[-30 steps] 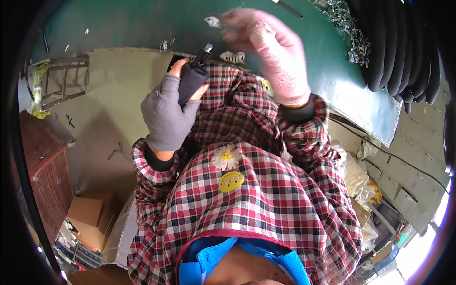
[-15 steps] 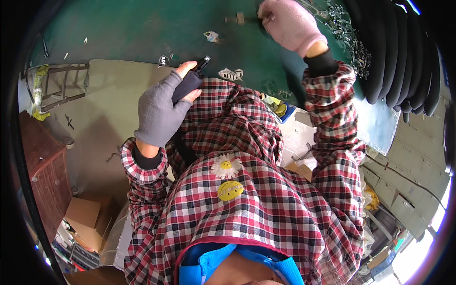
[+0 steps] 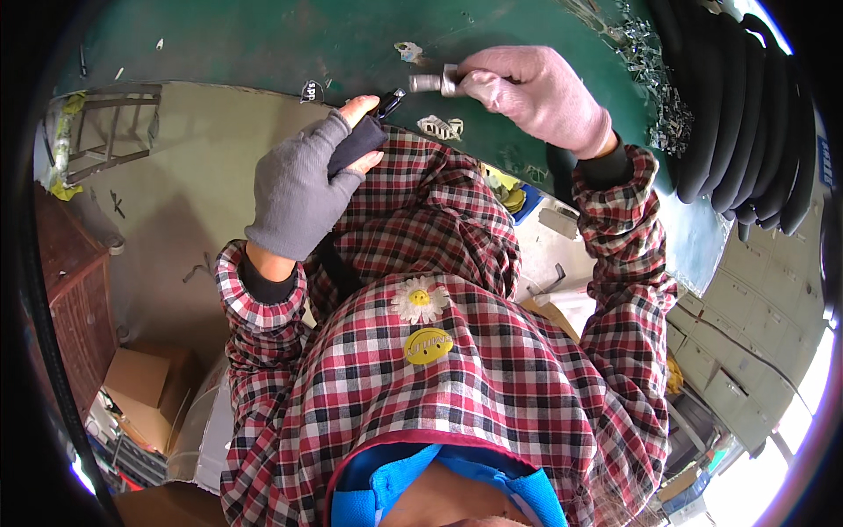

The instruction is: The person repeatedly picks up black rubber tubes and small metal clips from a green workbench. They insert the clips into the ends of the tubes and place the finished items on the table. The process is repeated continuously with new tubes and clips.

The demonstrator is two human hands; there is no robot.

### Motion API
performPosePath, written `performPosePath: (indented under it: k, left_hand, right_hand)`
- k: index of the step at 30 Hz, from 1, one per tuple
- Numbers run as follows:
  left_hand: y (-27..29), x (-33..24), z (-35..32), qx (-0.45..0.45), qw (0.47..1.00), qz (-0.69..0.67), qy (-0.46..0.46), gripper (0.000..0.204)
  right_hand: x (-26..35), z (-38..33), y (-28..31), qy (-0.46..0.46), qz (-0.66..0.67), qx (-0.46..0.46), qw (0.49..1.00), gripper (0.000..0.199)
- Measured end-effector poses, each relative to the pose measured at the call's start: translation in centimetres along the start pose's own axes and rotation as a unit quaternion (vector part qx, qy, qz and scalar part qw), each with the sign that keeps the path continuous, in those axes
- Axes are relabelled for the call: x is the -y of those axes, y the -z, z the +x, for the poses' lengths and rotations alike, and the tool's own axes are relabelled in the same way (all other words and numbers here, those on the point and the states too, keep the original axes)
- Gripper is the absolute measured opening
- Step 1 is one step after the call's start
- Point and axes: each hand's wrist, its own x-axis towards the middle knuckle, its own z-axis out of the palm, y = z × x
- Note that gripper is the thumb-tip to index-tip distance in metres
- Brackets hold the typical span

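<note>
My left hand [image 3: 303, 189], in a grey glove with bare fingertips, is closed around a black sleeve-like piece [image 3: 358, 145]. A shiny dark end [image 3: 390, 103] sticks out of it toward the upper right. My right hand [image 3: 536, 98], in a pink glove, pinches a short grey metal fitting [image 3: 428, 83] with a wider collar at the fingers. The fitting points left, a small gap away from the dark end, over the near part of the green table [image 3: 290, 44]. Whatever part of the fitting lies inside the right fingers is hidden.
Small metal pieces [image 3: 663, 119] lie heaped at the table's right, beside several long black padded tubes [image 3: 746, 123]. Stickers or scraps [image 3: 439, 128] lie near the front edge. A brown wooden cabinet [image 3: 83, 307] and a cardboard box [image 3: 145, 386] stand at left.
My right hand has come down and nearer to my left; the metal fitting, earlier a little off its fingertips, is now at them. My left hand, still holding the black piece, has shifted slightly right.
</note>
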Motion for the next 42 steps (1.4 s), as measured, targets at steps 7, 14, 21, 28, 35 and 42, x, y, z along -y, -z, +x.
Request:
performPosePath:
  k: [7,14,21,28,35,42]
  left_hand:
    - [0.4,-0.6,-0.6,0.000,1.000,0.004,-0.017,0.058]
    - [0.1,-0.5,-1.3,0.011,0.999,0.017,-0.030,0.059]
    - [-0.7,-0.7,-2.0,0.012,0.999,0.016,-0.039,0.065]
    - [-0.9,-0.7,-2.3,0.023,0.998,0.032,-0.044,0.063]
    - [-1.1,-0.4,-2.3,0.016,0.997,0.046,-0.062,0.058]
    - [-0.7,-0.8,-2.2,0.024,0.999,0.004,-0.041,0.061]
  right_hand:
    - [0.9,2.0,0.6,-0.008,-0.084,0.060,0.995,0.028]
    - [2.5,3.3,2.6,-0.033,-0.045,0.198,0.979,0.035]
    - [2.4,3.1,2.7,-0.032,0.010,0.250,0.968,0.032]
    - [1.9,2.9,1.9,-0.015,-0.067,0.232,0.970,0.033]
    - [2.4,2.6,1.5,-0.012,-0.106,0.215,0.971,0.036]
    - [2.5,3.0,0.3,0.057,-0.171,0.178,0.967,0.041]
